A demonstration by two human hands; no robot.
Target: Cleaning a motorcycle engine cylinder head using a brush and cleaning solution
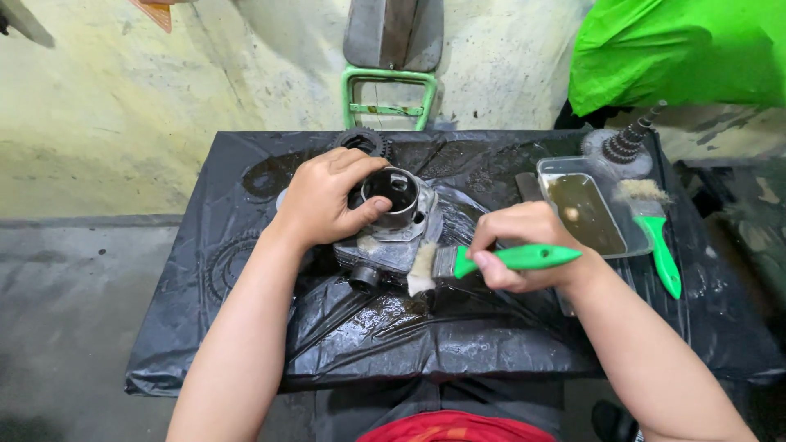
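Note:
My left hand grips a grey metal engine cylinder by its open round bore, holding it on the black plastic sheet. My right hand holds a paintbrush with a green handle; its pale bristles touch the lower front side of the cylinder. The sheet around the part looks wet and oily.
A clear tray of brownish liquid sits to the right, with a second green-handled brush lying beside it. A stepped gear shaft stands at the back right and a black sprocket behind the cylinder. Green cloth at far right; a green metal frame behind.

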